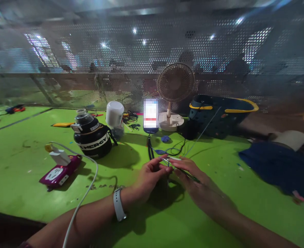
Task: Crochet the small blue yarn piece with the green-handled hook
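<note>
Near the middle of the green table, my left hand (152, 175) has its fingers pinched together on thin yarn, with a light watch on its wrist. Close against it on the right, my right hand (190, 174) is closed on a crochet hook (190, 176) with a green handle. The metal tip of the hook lies at my left fingertips. Blue-grey yarn (203, 132) runs from the dark bin down toward the hands. Beyond the fingers lie small blue crocheted pieces (165, 138). What work sits between the fingers is mostly hidden.
Behind the hands stand a lit phone (150, 117) and a fan (175, 82). A dark bin (219, 115) and blue cloth (275, 168) are at right. On the left are a black bottle (92, 137), a white-capped jar (114, 115) and a purple power strip (60, 174) with a white cable.
</note>
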`<move>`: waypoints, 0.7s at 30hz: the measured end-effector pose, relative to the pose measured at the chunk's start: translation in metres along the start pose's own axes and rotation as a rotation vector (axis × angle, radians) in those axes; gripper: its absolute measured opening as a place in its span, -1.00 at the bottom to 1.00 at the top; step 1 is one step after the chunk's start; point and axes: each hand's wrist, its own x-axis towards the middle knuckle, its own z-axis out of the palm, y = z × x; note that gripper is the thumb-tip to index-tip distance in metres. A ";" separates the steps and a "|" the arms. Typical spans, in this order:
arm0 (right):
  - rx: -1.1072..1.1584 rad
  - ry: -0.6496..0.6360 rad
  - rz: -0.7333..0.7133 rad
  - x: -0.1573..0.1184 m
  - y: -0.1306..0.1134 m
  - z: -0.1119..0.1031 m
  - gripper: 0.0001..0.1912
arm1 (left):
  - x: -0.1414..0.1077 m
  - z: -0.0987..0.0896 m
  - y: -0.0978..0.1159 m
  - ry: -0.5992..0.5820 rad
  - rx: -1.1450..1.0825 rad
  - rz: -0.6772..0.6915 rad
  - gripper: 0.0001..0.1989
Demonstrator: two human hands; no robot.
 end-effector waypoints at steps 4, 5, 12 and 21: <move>0.023 -0.001 -0.011 -0.001 0.002 0.000 -0.78 | -0.001 0.000 -0.001 -0.036 -0.066 -0.026 -0.44; 0.040 -0.011 0.001 -0.001 0.003 -0.001 -0.77 | -0.001 0.000 0.000 -0.052 -0.084 -0.033 -0.45; 0.032 0.026 -0.010 -0.002 0.005 -0.002 -0.83 | -0.003 0.002 0.006 -0.018 0.019 0.042 -0.37; -0.211 0.048 -0.315 -0.006 0.012 0.005 -0.69 | -0.001 -0.002 0.002 -0.097 -0.055 -0.025 -0.50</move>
